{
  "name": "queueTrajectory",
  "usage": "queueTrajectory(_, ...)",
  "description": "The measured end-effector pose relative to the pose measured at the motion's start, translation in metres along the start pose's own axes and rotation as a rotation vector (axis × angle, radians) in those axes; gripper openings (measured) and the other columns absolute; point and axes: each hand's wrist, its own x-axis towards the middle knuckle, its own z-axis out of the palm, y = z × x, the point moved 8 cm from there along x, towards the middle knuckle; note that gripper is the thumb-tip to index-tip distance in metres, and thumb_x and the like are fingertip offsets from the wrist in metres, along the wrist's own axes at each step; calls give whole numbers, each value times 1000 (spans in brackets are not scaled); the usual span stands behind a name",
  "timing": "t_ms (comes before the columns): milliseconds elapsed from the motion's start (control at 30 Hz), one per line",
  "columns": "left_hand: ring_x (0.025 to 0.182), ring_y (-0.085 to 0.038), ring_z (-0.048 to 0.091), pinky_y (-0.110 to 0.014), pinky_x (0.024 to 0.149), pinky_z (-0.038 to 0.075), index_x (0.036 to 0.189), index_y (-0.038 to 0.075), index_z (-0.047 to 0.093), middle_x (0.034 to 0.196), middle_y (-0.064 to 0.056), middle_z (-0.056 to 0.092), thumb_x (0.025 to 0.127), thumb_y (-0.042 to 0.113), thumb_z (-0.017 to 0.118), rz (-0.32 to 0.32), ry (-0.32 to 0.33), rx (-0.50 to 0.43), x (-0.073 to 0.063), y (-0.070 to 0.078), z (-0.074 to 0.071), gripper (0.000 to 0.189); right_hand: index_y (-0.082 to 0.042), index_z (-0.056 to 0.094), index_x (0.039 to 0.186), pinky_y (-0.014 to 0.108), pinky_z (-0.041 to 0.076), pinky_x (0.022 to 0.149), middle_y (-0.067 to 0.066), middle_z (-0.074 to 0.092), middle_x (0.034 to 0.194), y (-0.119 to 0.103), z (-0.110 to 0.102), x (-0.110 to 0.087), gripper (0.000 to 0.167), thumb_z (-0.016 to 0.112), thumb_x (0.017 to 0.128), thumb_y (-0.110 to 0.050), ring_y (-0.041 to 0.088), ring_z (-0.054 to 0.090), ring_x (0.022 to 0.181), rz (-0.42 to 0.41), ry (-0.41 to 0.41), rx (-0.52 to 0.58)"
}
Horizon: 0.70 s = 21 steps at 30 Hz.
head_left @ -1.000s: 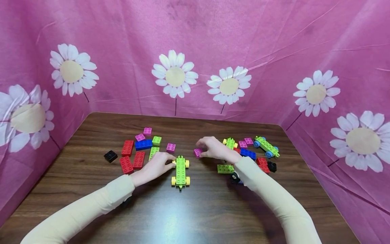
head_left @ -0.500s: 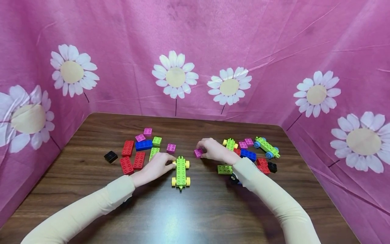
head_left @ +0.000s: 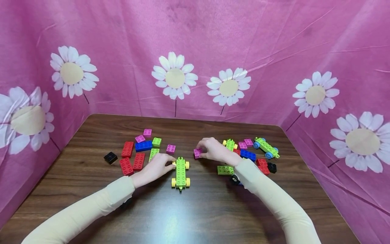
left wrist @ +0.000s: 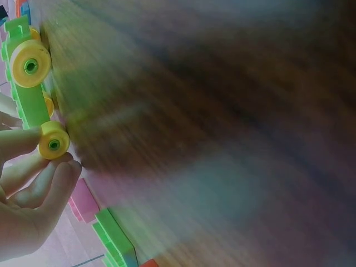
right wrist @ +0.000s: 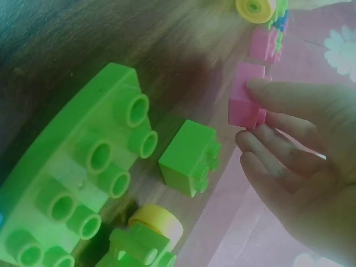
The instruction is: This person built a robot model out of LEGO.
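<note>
Near the middle of the table, a lime green toy car base (head_left: pixel 180 173) with yellow wheels stands lengthwise towards me. My left hand (head_left: pixel 156 168) grips it at the far left wheel; in the left wrist view, thumb and fingers close around that yellow wheel (left wrist: pixel 54 142). To the right of the base, my right hand (head_left: pixel 213 150) pinches a small pink brick (head_left: pixel 197 153) between thumb and fingers. The right wrist view shows the thumb on this pink brick (right wrist: pixel 245 97), with the other fingers behind and below it. Another pink brick (head_left: pixel 171 148) lies beyond the car base.
Left of the left hand lie red bricks (head_left: pixel 138 161), a blue brick (head_left: pixel 143 146), a green brick (head_left: pixel 156 141) and a black brick (head_left: pixel 110 157). By the right forearm are a green brick (head_left: pixel 225 170), a blue brick (head_left: pixel 248 155) and a blue-wheeled car base (head_left: pixel 266 147).
The pink brick in my right fingers has turned slightly. My left hand and the car base have stayed in place.
</note>
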Motion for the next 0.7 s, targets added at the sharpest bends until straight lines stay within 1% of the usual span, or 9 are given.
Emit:
queueTrajectory(133,98,-26,73,-39,86,58,104,-2,75,102,-14,77,89,12,71,0,2,0,0,0,0,20,-5,73,101,32,56,79,7,72,97,-3,-4,-1,23,80,83,-17,18,66,87,14,4,15)
queueTrajectory(233,97,-26,73,-39,85,59,104,-1,75,101,-13,77,89,11,72,4,8,3,-1,0,0,20,-6,73,102,32,57,81,6,73,98,-7,-7,-3,23,80,84,-18,18,67,89,29,9,36)
queueTrajectory(300,96,-26,73,-39,85,59,103,-1,76,100,-13,77,89,11,72,9,12,4,-1,0,0,19,-5,73,103,32,58,83,6,73,99,-11,-10,-4,24,80,84,-18,18,68,90,25,20,47)
queueTrajectory(367,96,-26,73,-39,84,59,103,-1,76,100,-13,77,89,11,72,11,13,2,-1,0,0,19,-5,73,103,32,58,83,7,73,99,-17,-13,-6,24,80,83,-17,18,68,91,16,31,62)
queueTrajectory(500,96,-26,73,-39,84,59,103,-1,75,101,-14,77,89,11,72,9,11,-2,-1,0,0,20,-4,73,102,31,58,80,7,73,97,-29,-17,-8,25,81,82,-16,18,69,88,-27,58,68)
queueTrajectory(700,97,-26,73,-40,85,59,105,-2,75,102,-14,77,89,12,72,-11,-2,-9,0,-1,1,21,-6,72,104,28,59,79,7,74,99,-41,-17,-11,26,80,84,-19,17,69,88,-66,71,77)
